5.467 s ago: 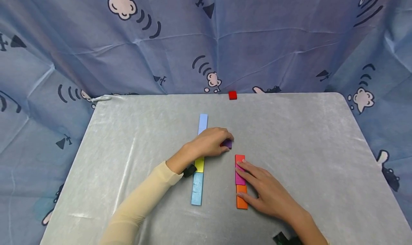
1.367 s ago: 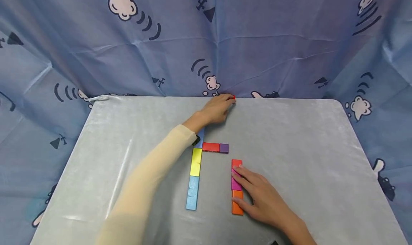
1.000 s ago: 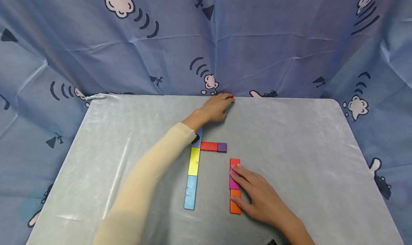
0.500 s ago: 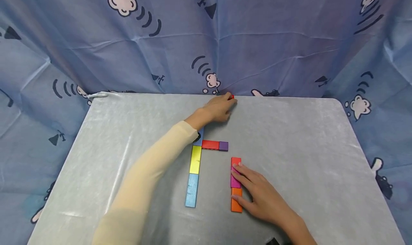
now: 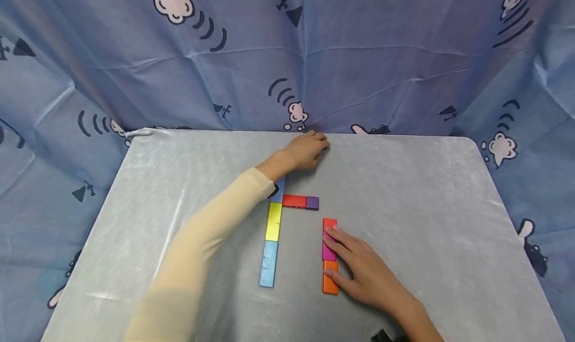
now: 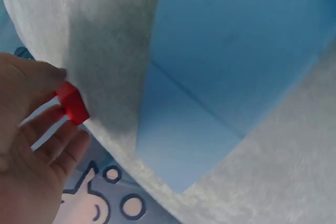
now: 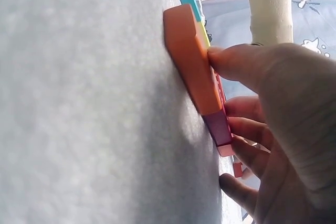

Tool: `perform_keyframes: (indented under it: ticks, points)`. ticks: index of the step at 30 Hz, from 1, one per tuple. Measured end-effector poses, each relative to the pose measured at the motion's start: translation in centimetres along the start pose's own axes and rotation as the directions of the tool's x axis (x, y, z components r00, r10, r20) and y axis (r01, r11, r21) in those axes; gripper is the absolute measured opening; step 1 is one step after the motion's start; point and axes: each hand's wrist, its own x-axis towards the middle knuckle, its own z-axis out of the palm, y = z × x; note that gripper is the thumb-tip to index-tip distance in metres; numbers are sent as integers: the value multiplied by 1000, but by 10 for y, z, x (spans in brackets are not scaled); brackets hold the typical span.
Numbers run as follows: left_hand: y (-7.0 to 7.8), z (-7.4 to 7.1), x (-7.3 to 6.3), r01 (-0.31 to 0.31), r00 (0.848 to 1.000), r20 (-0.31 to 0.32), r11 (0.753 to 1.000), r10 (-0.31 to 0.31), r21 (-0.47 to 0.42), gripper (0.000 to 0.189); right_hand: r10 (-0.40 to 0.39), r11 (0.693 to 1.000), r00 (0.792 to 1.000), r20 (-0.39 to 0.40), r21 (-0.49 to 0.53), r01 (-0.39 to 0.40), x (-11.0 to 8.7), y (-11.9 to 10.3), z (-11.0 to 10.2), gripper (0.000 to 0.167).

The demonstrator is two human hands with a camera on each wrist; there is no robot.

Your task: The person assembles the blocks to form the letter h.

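Observation:
At the table's far edge my left hand (image 5: 307, 150) pinches a small red block (image 6: 72, 103) between thumb and fingers, as the left wrist view shows; in the head view the hand covers it. My right hand (image 5: 370, 274) rests with extended fingers on a short column of blocks. Its thumb touches the orange block (image 5: 330, 283), and its fingertips lie on the magenta block (image 5: 329, 252). Above that sits a red-pink block (image 5: 329, 223). To the left runs a column of a light blue block (image 5: 268, 263), a yellow block (image 5: 273, 222) and a periwinkle block (image 5: 278, 192), partly under the left wrist.
From the left column a flat red block (image 5: 294, 201) juts right, ending in a purple block (image 5: 312, 203). A gap separates it from the right column. The grey-covered table (image 5: 427, 192) meets a patterned blue curtain (image 5: 386, 57) behind.
My left hand has left the purple block, reached to the far edge and taken hold of the small red block there. The right hand stays on its column.

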Motion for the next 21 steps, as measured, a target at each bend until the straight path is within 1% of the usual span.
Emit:
perform_keyframes:
  ticks: [4, 6, 10, 15, 18, 21]
  points:
    - [-1, -4, -3, 4, 1000, 16, 999, -5, 54, 41, -7, 1000, 1000, 0, -4, 7, 1, -1, 0, 74]
    - [-2, -5, -5, 11, 1000, 14, 998, -12, 61, 39, -5, 1000, 1000, 5, -2, 5, 1, -1, -1, 73]
    - [-3, -7, -9, 30, 999, 18, 999, -31, 39, 38, 4, 1000, 1000, 23, 0, -4, 1, -2, -2, 70]
    - [-5, -7, -11, 32, 999, 41, 999, -33, 12, 32, 20, 1000, 999, 43, 0, -20, 1, -3, -2, 69]
    - [-5, -7, -12, 31, 998, 53, 1000, -31, -1, 29, 22, 1000, 999, 38, -4, -21, 1, -4, -2, 70]
    - [-6, -8, -13, 31, 999, 40, 999, -30, -13, 29, 18, 1000, 1000, 21, -12, -17, 1, -4, -1, 71]
